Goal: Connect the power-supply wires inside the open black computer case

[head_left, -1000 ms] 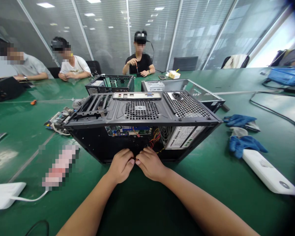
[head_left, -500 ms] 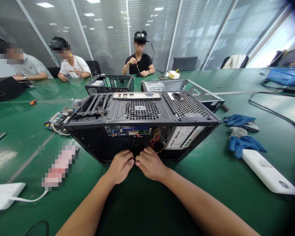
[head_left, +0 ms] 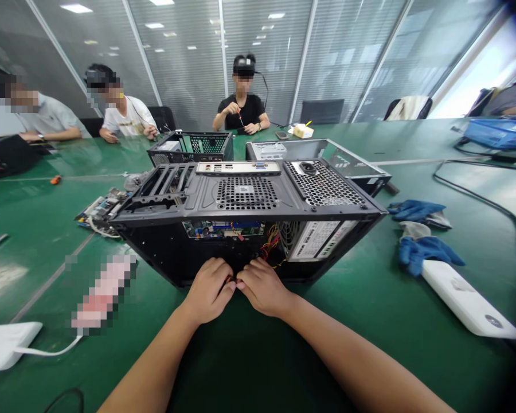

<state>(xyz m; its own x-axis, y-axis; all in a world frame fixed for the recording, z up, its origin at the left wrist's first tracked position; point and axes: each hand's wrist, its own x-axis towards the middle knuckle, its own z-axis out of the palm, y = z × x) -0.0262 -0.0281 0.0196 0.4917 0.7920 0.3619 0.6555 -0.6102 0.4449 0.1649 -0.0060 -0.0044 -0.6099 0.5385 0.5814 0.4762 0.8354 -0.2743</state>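
A black open computer case (head_left: 249,195) lies on its side on the green table (head_left: 370,298) in front of me. Inside show a circuit board, a power supply (head_left: 316,238) and a bundle of coloured wires (head_left: 270,245). My left hand (head_left: 209,288) and my right hand (head_left: 262,285) meet at the case's near lower edge, fingers curled and thumbs touching. A small red piece shows between them; what they pinch is too small to name.
Blue gloves (head_left: 425,249) and a white flat device (head_left: 468,301) lie at the right. A loose circuit board (head_left: 98,209) lies left of the case, a white box (head_left: 4,344) at the near left. Two more open cases (head_left: 193,146) stand behind. Three people sit at the far side.
My hands stay at the case's lower edge; the left hand has shifted slightly up and a red piece now shows between the thumbs. The view has drifted a little.
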